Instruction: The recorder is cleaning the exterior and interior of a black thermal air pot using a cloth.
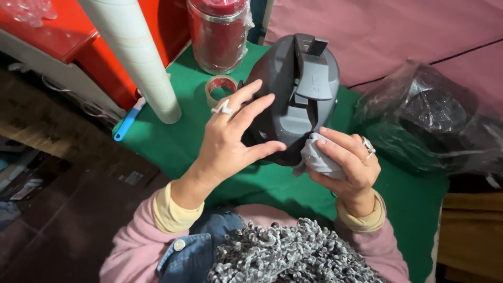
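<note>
Green table [173, 141], grey lid [298, 94] between hands

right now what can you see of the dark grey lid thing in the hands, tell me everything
The dark grey lid is a rounded dome of matte plastic, with a raised central channel holding a lighter grey flip latch. It is held up on edge above the green table cover, its top facing the camera. The left hand steadies its left side with spread fingers. The right hand presses a bunched grey cloth against its lower right edge. No damage shows.
</note>
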